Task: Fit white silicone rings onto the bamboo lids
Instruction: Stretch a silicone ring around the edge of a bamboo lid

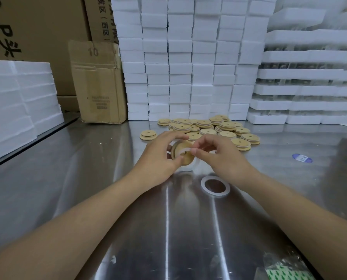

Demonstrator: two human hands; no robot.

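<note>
My left hand [162, 154] grips a round bamboo lid [185, 157] on edge above the steel table, its face with the centre hole turned toward me. My right hand [217, 152] pinches a white silicone ring [185, 150] and stretches it across the lid's upper rim. Part of the ring is hidden behind my fingers. Another white ring [215, 186] lies flat on the table just below my right wrist. More white rings [188, 167] sit under the held lid. A pile of several bamboo lids [204, 128] lies beyond my hands.
The steel table [87, 168] carries a brown carton [100, 81] at the back left and stacks of white foam blocks [188, 57] behind the pile. Foam slabs [17, 102] stand at left. A blue sticker [302, 158] lies at right, and a green-printed bag [283, 271] at the near edge.
</note>
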